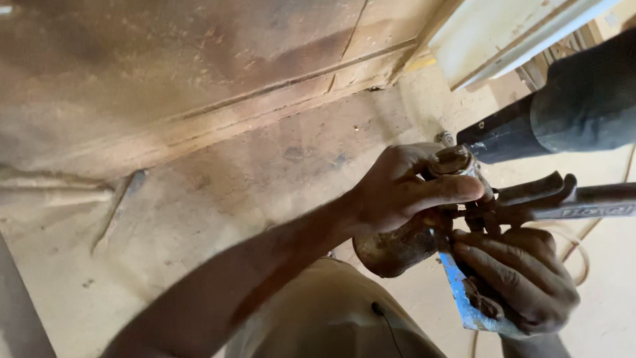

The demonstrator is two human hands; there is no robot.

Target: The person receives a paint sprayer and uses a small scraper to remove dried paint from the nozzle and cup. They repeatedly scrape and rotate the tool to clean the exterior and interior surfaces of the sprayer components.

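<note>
Rust-brown and crusted with old finish, a metal spray gun with a rounded cup [397, 250] is being held low over the dusty floor, between the person's two hands and just above their tan-trousered knee [331, 311]. The left hand [404, 189] is wrapping over the top of the gun, fingers closed around its knob-like cap [452, 159] with the thumb stretched along the side, seemingly so the cap can be gripped firmly from above. The right hand [520, 282] is cupping the gun from beneath, fingers curled shut around the blue-painted handle [464, 298], which looks like the steadying grip while the upper hand is working. A dark metal lever and barrel [570, 199] are jutting out to the right of the hands. Just above them, a black tapered tube [503, 136] is poking out of a dark sleeve-like cover [589, 99]; whether it is touching the gun I cannot tell. A thin pale hose [582, 252] is looping on the floor behind the right hand. Further out, sawdust-coated wooden boards [199, 86] are lying along the back, and a pale painted panel [503, 33] is leaning at the upper right.
</note>
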